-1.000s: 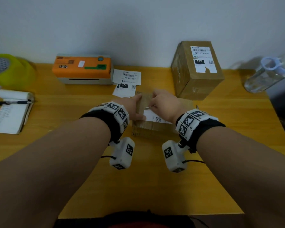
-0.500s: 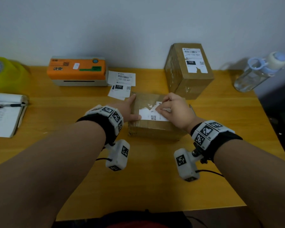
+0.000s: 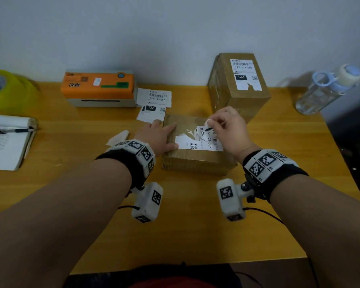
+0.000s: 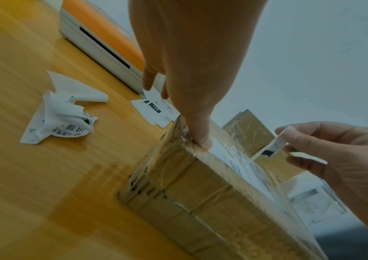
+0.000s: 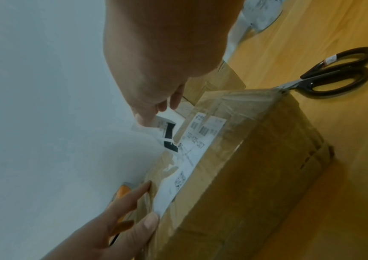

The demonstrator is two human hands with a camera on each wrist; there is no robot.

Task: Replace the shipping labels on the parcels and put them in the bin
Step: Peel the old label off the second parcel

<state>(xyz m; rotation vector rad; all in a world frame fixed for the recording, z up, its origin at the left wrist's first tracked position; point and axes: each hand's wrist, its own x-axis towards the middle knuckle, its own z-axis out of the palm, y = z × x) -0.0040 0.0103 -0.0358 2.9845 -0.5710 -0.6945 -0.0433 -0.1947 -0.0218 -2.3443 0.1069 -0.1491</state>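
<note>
A small brown parcel [image 3: 195, 161] lies on the wooden table in front of me. Its white shipping label [image 3: 197, 142] is torn and partly peeled. My right hand [image 3: 222, 129] pinches a lifted strip of that label [image 5: 167, 130] above the parcel's top. My left hand [image 3: 158, 136] lies with straight fingers on the parcel's left edge, thumb [image 4: 203, 139] pressing its top corner. A taller parcel [image 3: 237, 86] with its own torn label stands behind. Two fresh labels [image 3: 154, 100] lie by the orange label printer [image 3: 100, 88].
A crumpled torn label scrap [image 4: 60, 112] lies left of the parcel. Black-handled scissors [image 5: 334, 73] lie to the parcel's right. A notepad with pen [image 3: 6, 142] and a yellow-green object [image 3: 6, 90] sit far left. A water bottle [image 3: 328, 88] lies far right.
My right hand has pulled a strip of the label up and to the right, tearing more off the parcel's top. The left hand stays on the parcel's left edge.
</note>
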